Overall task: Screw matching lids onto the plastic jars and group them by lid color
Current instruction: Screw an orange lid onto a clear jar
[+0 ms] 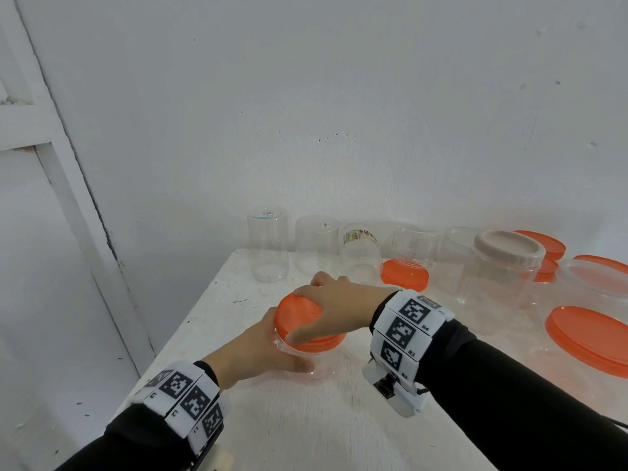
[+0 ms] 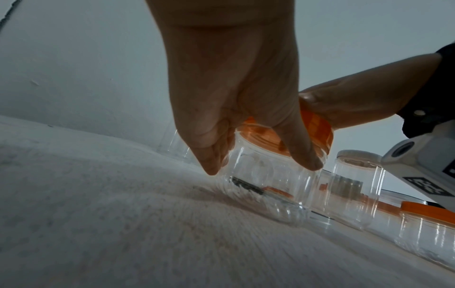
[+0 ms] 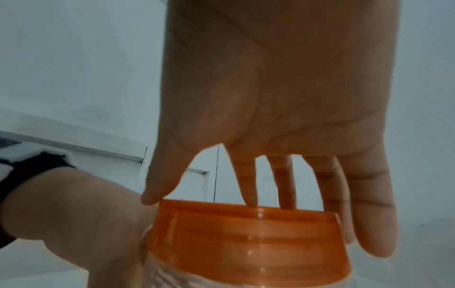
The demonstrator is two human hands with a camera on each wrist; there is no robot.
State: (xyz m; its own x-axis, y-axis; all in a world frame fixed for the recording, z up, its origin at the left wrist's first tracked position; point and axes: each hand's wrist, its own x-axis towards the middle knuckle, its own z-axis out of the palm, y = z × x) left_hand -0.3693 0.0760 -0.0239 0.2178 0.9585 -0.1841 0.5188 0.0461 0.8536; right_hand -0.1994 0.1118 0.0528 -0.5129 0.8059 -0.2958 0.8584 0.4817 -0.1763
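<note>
Right hand (image 3: 278, 97) fingers (image 3: 248, 185) splay over orange lid (image 3: 248, 239) (head view hides this).

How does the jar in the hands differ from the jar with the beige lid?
The held jar wears an orange lid; the other jar wears a beige lid. The held jar is gripped by the left hand, with the right hand on its lid; the beige-lidded jar stands untouched. Both are clear plastic.
</note>
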